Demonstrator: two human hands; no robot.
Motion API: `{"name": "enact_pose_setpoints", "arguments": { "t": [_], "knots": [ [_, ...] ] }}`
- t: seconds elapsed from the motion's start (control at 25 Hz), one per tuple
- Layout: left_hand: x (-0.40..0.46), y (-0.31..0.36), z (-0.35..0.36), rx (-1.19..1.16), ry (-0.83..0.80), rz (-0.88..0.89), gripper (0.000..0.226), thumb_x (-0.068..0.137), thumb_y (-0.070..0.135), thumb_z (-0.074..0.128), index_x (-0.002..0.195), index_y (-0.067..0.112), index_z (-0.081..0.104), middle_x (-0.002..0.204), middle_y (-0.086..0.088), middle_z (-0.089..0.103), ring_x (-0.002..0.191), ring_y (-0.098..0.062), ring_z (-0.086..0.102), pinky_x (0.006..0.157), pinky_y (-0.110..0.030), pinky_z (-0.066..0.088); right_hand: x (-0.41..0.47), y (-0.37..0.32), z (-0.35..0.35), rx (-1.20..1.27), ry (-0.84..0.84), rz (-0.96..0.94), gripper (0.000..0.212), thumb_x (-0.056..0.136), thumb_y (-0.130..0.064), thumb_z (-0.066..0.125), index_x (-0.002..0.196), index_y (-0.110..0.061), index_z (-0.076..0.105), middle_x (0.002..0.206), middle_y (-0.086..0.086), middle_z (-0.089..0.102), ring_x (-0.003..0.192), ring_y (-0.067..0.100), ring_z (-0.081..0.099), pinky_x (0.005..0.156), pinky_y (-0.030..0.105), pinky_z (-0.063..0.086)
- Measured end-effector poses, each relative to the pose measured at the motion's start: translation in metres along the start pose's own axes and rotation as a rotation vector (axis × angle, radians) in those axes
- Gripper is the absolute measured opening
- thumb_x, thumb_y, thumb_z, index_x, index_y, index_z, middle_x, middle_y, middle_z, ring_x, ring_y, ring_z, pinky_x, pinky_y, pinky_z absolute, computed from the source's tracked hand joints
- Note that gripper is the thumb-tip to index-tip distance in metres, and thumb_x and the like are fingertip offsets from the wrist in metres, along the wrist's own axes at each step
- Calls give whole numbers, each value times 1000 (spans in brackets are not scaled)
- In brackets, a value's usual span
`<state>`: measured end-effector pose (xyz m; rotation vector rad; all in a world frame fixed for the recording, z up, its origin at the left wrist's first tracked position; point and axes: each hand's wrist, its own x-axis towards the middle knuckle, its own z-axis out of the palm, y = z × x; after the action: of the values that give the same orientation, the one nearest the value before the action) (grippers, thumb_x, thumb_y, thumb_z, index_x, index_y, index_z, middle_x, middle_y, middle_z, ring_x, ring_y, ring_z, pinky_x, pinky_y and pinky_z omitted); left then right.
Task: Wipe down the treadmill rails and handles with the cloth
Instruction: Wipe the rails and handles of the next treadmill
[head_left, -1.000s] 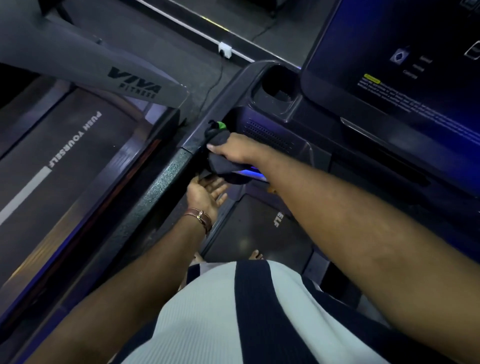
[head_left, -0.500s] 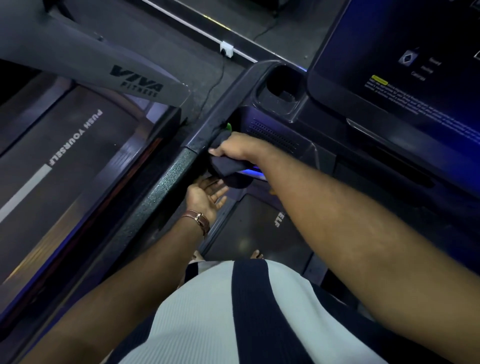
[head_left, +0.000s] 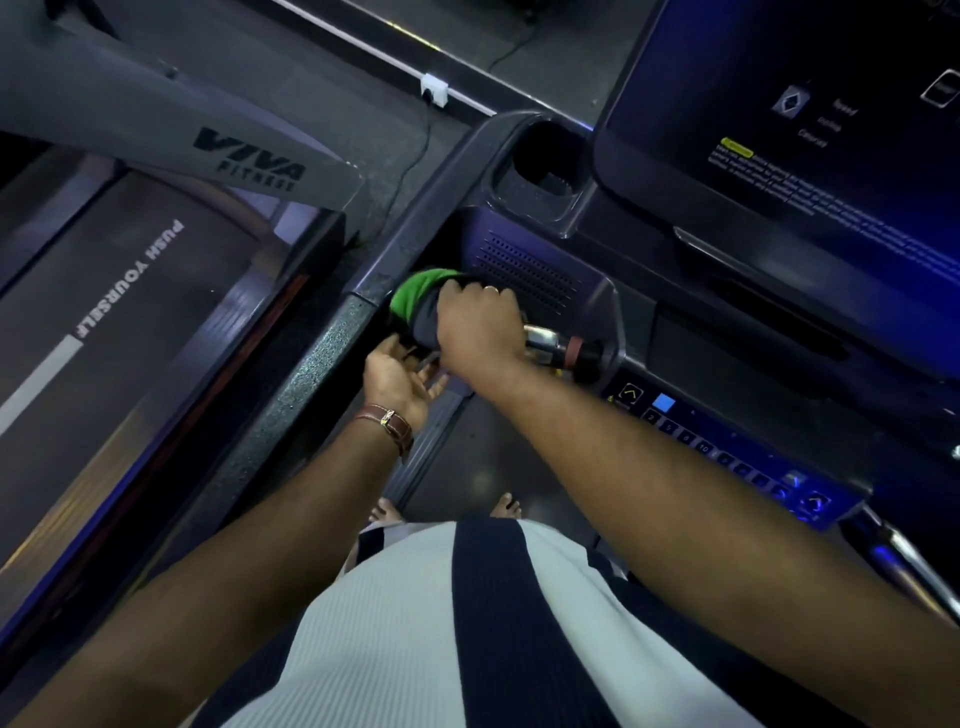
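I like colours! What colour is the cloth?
Green and dark grey cloth, seen in the head view.

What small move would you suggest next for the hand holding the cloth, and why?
Probably slide the right hand with the cloth toward the console along the chrome handle: the cloth wraps only the handle's outer end, and bare metal shows beside it.

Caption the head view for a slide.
Right hand wipes treadmill handle with green cloth; left hand open below.
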<state>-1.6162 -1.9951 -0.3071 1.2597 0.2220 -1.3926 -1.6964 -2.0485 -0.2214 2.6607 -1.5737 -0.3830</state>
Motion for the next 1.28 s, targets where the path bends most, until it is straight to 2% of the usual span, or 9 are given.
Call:
{"name": "enact_pose_setpoints", "arguments": {
  "t": [0.08,0.2,0.36,0.52,0.72,0.84,0.92,1.08,1.28],
  "knots": [
    [1,1,-3,9,-21,-17,29,95,38,34,88,24,59,87,0,63,77,-18,61,80,-34,40,-6,18,0,-51,-17,-12,30,84,-25,63,113,-17,59,107,3,69,95,26,68,77,36,50],
    [0,1,-10,12,-30,-56,36,97,42,33,91,21,62,95,-2,69,91,-22,65,80,-34,40,12,54,-27,290,-474,88,51,59,-34,86,103,-15,67,98,5,69,85,25,68,68,30,52],
    [-2,2,-10,8,-27,-55,37,98,41,33,96,20,62,106,-3,67,101,-23,62,83,-35,41,-37,58,4,-66,-2,116,41,75,-23,76,111,-16,59,101,7,69,91,27,68,76,39,52],
    [-4,3,-5,-4,-28,-64,29,95,37,38,87,20,61,96,0,63,100,-26,57,86,-36,40,-4,92,-22,201,-486,121,69,58,-32,89,118,-17,60,120,9,63,106,32,65,79,36,56],
    [-9,6,2,-7,-76,-39,23,95,35,41,85,23,56,94,1,64,87,-19,62,81,-33,40,-71,68,20,-128,89,78,31,83,-11,65,111,-12,51,99,10,62,89,29,62,73,41,50],
    [-10,10,-2,20,-67,-39,22,95,39,44,87,23,57,104,-1,63,92,-20,63,81,-34,42,-31,83,-10,-33,-131,66,47,74,-15,72,118,-12,56,105,12,66,95,32,64,79,42,51],
    [-11,9,-2,46,-56,-28,22,95,41,46,87,24,57,103,-1,64,92,-20,63,80,-34,42,-4,78,-26,130,-461,109,54,55,-23,84,105,-13,66,99,10,67,86,28,66,73,33,55],
    [-15,10,-1,70,-37,-4,21,96,40,46,87,24,57,89,0,65,79,-16,61,78,-33,42,-15,36,-8,31,-80,97,35,71,-26,69,104,-18,65,101,6,72,93,28,69,77,35,50],
    [-15,2,1,73,19,31,25,95,38,43,88,22,61,89,-1,64,76,-17,59,72,-32,42,4,9,-5,90,-33,93,41,71,-30,72,110,-20,63,107,3,71,100,24,68,82,34,48]
  ]
}}
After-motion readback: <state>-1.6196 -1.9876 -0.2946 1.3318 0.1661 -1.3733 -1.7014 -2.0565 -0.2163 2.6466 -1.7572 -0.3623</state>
